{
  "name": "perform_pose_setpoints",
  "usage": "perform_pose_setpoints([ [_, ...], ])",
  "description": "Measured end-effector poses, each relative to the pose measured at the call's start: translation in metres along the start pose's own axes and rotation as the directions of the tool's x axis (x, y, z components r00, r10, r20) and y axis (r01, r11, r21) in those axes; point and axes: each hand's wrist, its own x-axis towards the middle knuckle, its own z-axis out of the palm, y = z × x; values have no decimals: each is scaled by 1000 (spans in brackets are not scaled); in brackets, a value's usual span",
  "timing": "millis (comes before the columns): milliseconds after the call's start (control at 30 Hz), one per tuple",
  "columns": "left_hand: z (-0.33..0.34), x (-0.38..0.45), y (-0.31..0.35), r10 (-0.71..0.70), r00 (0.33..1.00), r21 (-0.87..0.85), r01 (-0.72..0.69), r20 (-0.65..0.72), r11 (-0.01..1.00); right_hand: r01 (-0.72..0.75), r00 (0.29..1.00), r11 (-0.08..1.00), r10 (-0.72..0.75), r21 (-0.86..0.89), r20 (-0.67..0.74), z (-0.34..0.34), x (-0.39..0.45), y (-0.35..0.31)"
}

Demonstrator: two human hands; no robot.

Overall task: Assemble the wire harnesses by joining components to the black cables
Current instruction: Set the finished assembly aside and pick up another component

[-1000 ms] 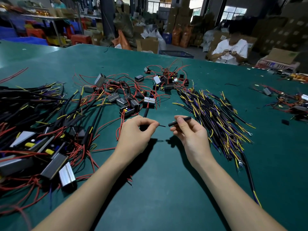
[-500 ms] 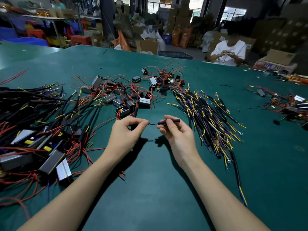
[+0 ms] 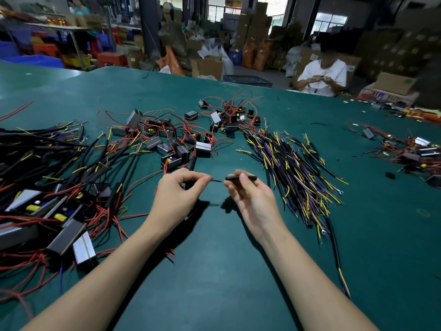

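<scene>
Black cable point(image 3: 192, 167) runs from the heap of small boxed components point(image 3: 177, 149) down into the left hand point(image 3: 177, 197), whose thumb and forefinger are curled together and pinch the cable's thin wire tip point(image 3: 216, 180), which pokes out to the right of the fingertips. Facing it, the right hand point(image 3: 253, 199) pinches a short black sleeve point(image 3: 241, 178) between thumb and forefinger, the remaining fingers curled loosely beneath; the sleeve lies level, its open left end just beside the wire tip, though whether the two touch cannot be told. Both hands hover above the green table point(image 3: 226, 271), casting shadows on it. Right of the hands lies a fanned bundle of black cables with yellow and purple leads point(image 3: 293, 168), some ending in ring terminals, one long cable trailing toward the near right edge. To the left sprawls a larger tangle of black cables and red wires point(image 3: 59, 163) mixed with long metal-cased modules point(image 3: 66, 237). Farther back sits another cluster of black components with red wires point(image 3: 229, 115), and at the far right a smaller pile of parts point(image 3: 410, 151). Across the table a person in a white shirt point(image 3: 322, 75) sits with both hands raised together, in front of stacked cardboard boxes point(image 3: 253, 39).
</scene>
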Motion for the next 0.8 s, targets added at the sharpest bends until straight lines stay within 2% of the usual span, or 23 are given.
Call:
perform_pose_setpoints([
  [233, 1, 1, 3, 25, 1000, 7, -24, -9, 1000, -7, 996, 993, 17, -119, 85, -2, 3, 3],
  [533, 1, -1, 4, 8, 998, -28, -9, -55, 1000, -58, 997, 990, 64, -129, 44, -1, 2, 7],
  [667, 4, -4, 8, 49, 998, -3, -49, 49, 999, 25, 1000, 994, -25, -108, 1, 2, 0, 11],
  [800, 6, -7, 13, 124, 975, 99, -144, 183, 985, 166, 986, 951, -163, -259, 35, 5, -3, 10],
])
